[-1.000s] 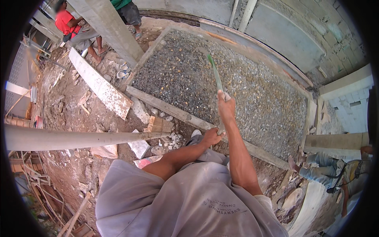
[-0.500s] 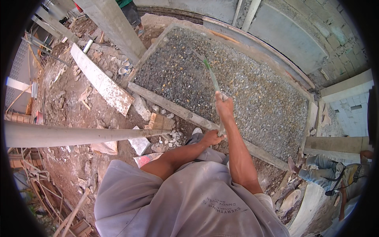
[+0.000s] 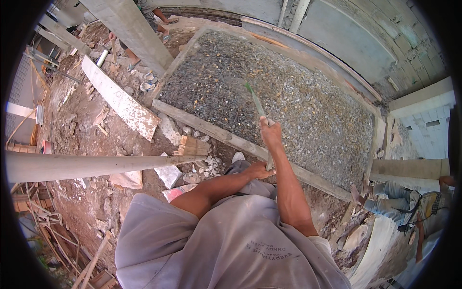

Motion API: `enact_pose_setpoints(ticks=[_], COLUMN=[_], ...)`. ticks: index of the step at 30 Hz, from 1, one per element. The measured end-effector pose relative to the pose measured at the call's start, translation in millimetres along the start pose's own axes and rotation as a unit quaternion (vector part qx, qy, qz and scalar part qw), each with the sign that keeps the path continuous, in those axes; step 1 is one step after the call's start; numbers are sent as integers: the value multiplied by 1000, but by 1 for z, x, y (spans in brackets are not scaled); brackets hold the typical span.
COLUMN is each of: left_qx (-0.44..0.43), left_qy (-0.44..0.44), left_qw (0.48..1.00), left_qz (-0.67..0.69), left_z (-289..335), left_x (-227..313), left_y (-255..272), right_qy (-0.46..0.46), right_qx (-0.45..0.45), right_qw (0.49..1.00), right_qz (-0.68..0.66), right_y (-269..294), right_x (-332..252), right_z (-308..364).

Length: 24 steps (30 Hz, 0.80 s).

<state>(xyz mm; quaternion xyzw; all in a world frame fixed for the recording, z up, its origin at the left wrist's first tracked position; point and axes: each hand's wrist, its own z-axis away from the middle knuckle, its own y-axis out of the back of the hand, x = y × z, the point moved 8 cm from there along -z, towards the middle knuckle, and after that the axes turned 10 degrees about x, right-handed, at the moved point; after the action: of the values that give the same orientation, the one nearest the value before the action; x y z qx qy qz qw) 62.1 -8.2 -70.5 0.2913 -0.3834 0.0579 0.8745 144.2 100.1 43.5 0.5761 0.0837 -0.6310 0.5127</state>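
A long pale-handled tool (image 3: 257, 103) slants out over a framed bed of gravel (image 3: 211, 72). Its far part is green, and its head is hard to make out against the stones. My right hand (image 3: 271, 132) is closed round the middle of the handle. Lower down and nearer my body, my left hand (image 3: 257, 170) grips the handle's end. A concrete kerb (image 3: 216, 129) edges the gravel just beyond my hands.
A pale pole (image 3: 106, 165) juts in from the left. Beyond it lie a white-flecked board (image 3: 118, 98), a wooden block (image 3: 191, 146) and rubble. A concrete column (image 3: 130, 33) rises at the far left. One co-worker (image 3: 399, 204) is at the right; others are partly visible behind the column.
The tool's far end has shifted slightly right and nearer, and its grey tip is less visible. Both hands keep their grip. Co-workers near the column have moved, showing more limbs.
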Motion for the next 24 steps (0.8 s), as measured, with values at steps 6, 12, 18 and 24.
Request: enact_pose_setpoints(ticks=[6, 12, 18, 24], left_qx=[-28, -30, -57, -69], left_qy=[-4, -13, -33, -31], left_qw=[999, 999, 998, 997], left_qz=[14, -16, -13, -35], left_z=[1, -3, 13, 23], left_x=[6, 3, 28, 38], left_y=[-6, -17, -5, -3], right_qy=[-1, -9, -6, -25], right_qx=[15, 21, 22, 40], right_qw=[1000, 999, 999, 999], right_qz=[23, 22, 33, 7], right_y=[13, 20, 23, 26], right_x=[-4, 1, 11, 30], right_z=[6, 9, 6, 2])
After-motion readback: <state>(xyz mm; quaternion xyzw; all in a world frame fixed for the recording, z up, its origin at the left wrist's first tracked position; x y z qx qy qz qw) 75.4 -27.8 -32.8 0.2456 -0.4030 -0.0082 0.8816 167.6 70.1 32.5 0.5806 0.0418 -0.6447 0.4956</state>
